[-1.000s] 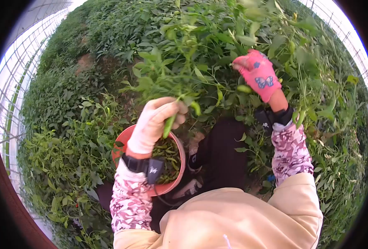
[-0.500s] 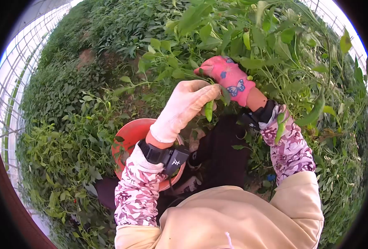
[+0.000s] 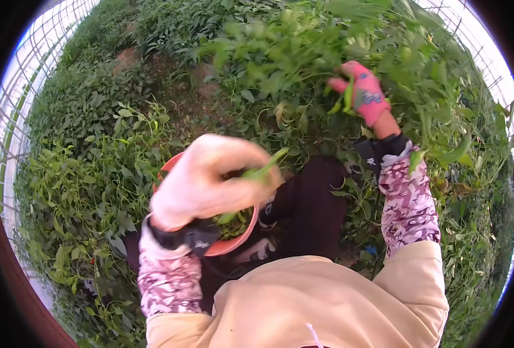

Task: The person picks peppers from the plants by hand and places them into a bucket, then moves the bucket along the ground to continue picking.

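Observation:
My left hand (image 3: 216, 177), in a pale glove blurred by motion, is closed on a green chili pepper (image 3: 267, 167) whose tip sticks out past the fingers. It hangs over an orange-red bucket (image 3: 246, 232), where green peppers (image 3: 234, 225) show below the wrist. My right hand (image 3: 361, 93), in a pink glove with blue butterflies, is at the pepper plant (image 3: 303, 64) with thumb and fingers curled. A slim green pepper (image 3: 348, 97) lies between its thumb and palm, seemingly held. Leaves behind it are smeared by motion.
Dense pepper plants (image 3: 89, 197) fill the left and the back. Bare soil (image 3: 196, 104) shows between rows. My dark-trousered leg (image 3: 315, 203) is beside the bucket. Another green pepper (image 3: 457, 152) hangs near my right forearm. Greenhouse framing (image 3: 19, 110) curves along the left.
My left hand has come away from the plant, down and left over the bucket, with a green pepper in it. My right hand has shifted up and right, and the plant is swaying.

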